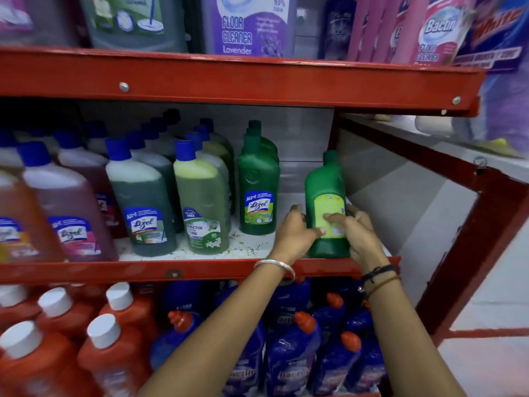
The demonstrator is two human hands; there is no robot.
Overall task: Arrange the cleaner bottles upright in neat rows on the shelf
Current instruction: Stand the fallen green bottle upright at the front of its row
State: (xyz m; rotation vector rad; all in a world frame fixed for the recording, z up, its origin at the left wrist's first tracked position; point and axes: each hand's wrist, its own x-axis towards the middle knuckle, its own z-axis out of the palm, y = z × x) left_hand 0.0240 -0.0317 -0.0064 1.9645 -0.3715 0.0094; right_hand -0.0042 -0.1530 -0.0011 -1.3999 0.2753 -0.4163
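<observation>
Both hands, left and right, clasp a glossy green plastic bottle (back label outward), standing upright on the speckled shelf.

A red steel shelving frame, fastened with bolts, is fitted with a white speckled shelf board. A pale back panel is seen behind. Light grey floor is visible at 4 o'clock.

red-edged shelf under upright cleaner bottles in rows
</observation>
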